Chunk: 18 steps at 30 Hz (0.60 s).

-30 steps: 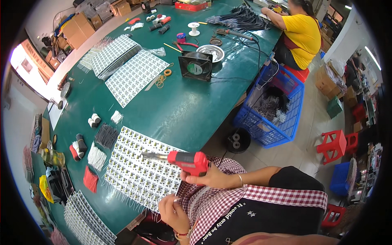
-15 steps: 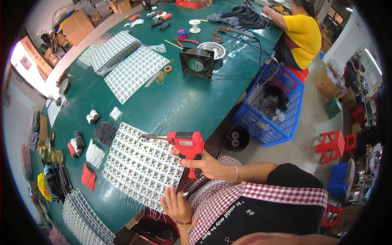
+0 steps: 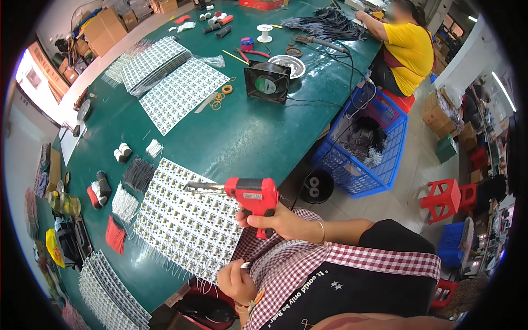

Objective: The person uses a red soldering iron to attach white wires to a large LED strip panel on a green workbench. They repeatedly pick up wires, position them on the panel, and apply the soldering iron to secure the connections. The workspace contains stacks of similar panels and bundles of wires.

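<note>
Head view: the right hand is closed around the handle of a red pistol-shaped tool, near the middle of the frame, and its metal nose points to the left above a white sheet of small boards; I cannot tell whether the nose touches it. The left hand is half curled near the lower corner of this sheet; something small and white is at its fingertips, but I cannot tell if it is gripped. The sheet lies on the green counter, left of the lower middle. Among the containers, a blue crate, right of the centre, holds dark and grey bundles that look like cables. A metal dish in the upper middle has contents too small to tell, and a red tray is cut by the upper edge. The black fan stands in front of the dish and hides a part of it, while the tool covers some boards of the sheet. Left of the sheet there are black wires, white wires and red wires in separate piles. More sheets lie in the upper left, and at upper right a person in yellow sits at the counter.
</note>
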Each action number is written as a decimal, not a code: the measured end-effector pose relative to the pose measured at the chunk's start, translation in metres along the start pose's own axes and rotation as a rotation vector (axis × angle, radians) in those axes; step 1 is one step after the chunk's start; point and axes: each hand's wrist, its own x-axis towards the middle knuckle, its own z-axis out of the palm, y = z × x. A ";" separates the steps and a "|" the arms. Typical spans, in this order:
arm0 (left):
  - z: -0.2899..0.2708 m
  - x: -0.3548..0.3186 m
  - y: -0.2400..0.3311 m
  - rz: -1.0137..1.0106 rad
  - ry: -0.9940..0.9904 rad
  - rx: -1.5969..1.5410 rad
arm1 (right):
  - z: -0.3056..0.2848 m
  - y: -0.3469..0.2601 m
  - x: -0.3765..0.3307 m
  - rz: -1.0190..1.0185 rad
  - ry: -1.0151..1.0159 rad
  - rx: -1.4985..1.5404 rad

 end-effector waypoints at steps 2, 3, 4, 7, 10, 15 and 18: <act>-0.003 0.000 -0.001 -0.095 -0.042 -0.072 | 0.006 -0.006 -0.007 0.037 -0.015 -0.069; -0.003 0.005 0.000 -0.052 -0.001 -0.081 | 0.007 -0.007 -0.009 0.041 -0.035 -0.086; -0.005 0.008 0.003 -0.040 0.010 -0.073 | 0.007 -0.009 -0.011 0.040 -0.051 -0.105; -0.014 0.007 0.007 -0.105 0.000 -0.093 | 0.006 -0.006 -0.014 0.033 -0.087 -0.102; -0.018 0.004 0.004 -0.167 -0.001 -0.096 | 0.004 -0.003 -0.017 0.058 -0.100 -0.102; -0.015 0.008 0.015 -0.325 -0.040 -0.245 | 0.012 -0.005 -0.022 0.060 -0.152 -0.184; -0.011 0.015 0.025 -0.370 -0.094 -0.330 | 0.020 0.003 -0.028 0.076 -0.145 -0.158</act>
